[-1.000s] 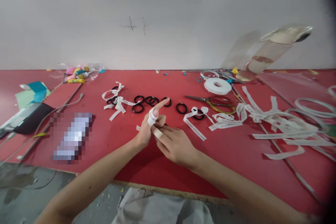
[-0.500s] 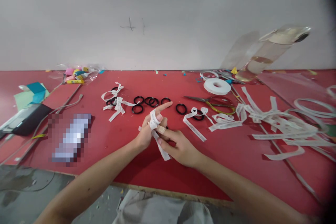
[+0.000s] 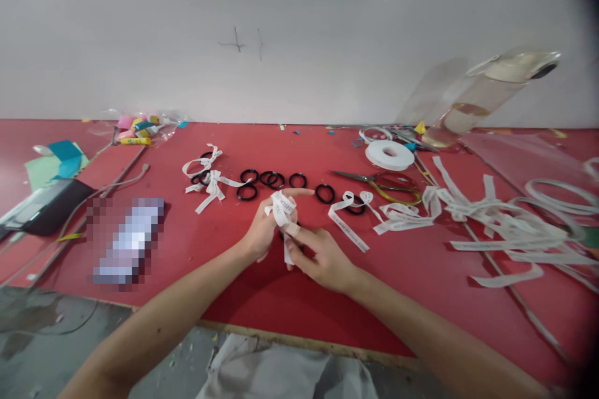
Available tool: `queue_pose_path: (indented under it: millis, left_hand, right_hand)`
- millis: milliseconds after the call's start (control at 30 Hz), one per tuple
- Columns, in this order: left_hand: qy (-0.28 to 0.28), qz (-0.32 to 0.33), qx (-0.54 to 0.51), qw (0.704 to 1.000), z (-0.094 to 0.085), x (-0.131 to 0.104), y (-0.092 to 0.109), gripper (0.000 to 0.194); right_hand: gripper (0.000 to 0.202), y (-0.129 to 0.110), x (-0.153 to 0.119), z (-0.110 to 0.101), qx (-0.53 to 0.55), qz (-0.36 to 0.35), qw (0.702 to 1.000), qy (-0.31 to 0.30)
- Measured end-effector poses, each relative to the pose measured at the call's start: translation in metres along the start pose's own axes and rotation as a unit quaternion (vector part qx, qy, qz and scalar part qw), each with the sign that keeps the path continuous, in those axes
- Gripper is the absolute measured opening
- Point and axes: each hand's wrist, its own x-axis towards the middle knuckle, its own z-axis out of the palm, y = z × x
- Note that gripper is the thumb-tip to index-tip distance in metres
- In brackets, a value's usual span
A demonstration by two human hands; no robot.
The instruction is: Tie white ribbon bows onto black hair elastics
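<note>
A white printed ribbon [image 3: 282,207] loops over the fingers of my left hand [image 3: 262,230], whose forefinger points out to the right. My right hand [image 3: 322,259] pinches the ribbon just below the loop, close against the left hand. Part of a black hair tie [image 3: 282,234] shows between the hands, mostly hidden. Beyond them several black hair ties [image 3: 297,181] lie in a loose row. Two with white ribbon bows [image 3: 214,186] lie to the left. To the right, another printed ribbon [image 3: 347,229] rests across a hair tie [image 3: 356,205].
Scissors [image 3: 374,184] with yellowish handles and a white ribbon roll [image 3: 389,154] lie at the back right. Many cut ribbons [image 3: 519,230] spread over the right side. A bottle [image 3: 486,96] leans against the wall. A blurred phone [image 3: 131,240] lies left, near a dark case [image 3: 63,206].
The ribbon loop on my left hand has turned and shifted slightly right. Its hanging tail has swung to near vertical, and my right hand has stayed close by.
</note>
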Motion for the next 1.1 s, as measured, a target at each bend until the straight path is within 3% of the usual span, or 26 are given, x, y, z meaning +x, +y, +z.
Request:
queue_pose_path:
  millis: [267, 400, 500, 600, 700, 833, 933, 1000, 1100]
  left_hand:
    - [-0.051, -0.008, -0.040, 0.998, -0.010, 0.008, 0.005, 0.046]
    - [-0.048, -0.010, -0.039, 0.998, -0.013, 0.010, 0.012, 0.045]
    - [-0.081, 0.012, -0.041, 0.996, -0.016, 0.012, 0.013, 0.043]
    - [-0.125, -0.001, -0.030, 0.992, -0.019, 0.013, 0.011, 0.042]
    - [-0.164, -0.010, -0.008, 0.986, -0.021, 0.012, 0.009, 0.044]
    - [-0.208, -0.029, 0.020, 0.978, -0.020, 0.008, 0.011, 0.044]
    - [-0.239, -0.047, 0.030, 0.969, -0.016, 0.006, 0.015, 0.044]
    - [-0.257, -0.063, 0.046, 0.963, -0.015, 0.005, 0.017, 0.047]
    - [-0.265, -0.095, 0.070, 0.957, -0.013, 0.004, 0.020, 0.055]
  right_hand:
    - [0.023, -0.006, -0.003, -0.015, -0.023, 0.017, 0.988, 0.155]
    - [0.021, 0.002, -0.001, -0.023, -0.022, 0.064, 0.960, 0.273]
    - [0.019, 0.013, 0.005, -0.030, -0.046, 0.115, 0.935, 0.333]
    - [0.021, 0.022, 0.010, -0.035, -0.097, 0.119, 0.934, 0.324]
    - [0.034, 0.027, 0.010, -0.035, -0.167, 0.057, 0.941, 0.290]
    - [0.037, 0.025, 0.008, -0.029, -0.119, -0.035, 0.981, 0.149]
    - [0.042, 0.024, 0.006, -0.024, -0.074, -0.065, 0.993, 0.063]
    - [0.047, 0.024, 0.007, -0.021, -0.077, -0.079, 0.993, 0.049]
    - [0.047, 0.025, 0.008, -0.019, -0.063, -0.077, 0.991, 0.087]
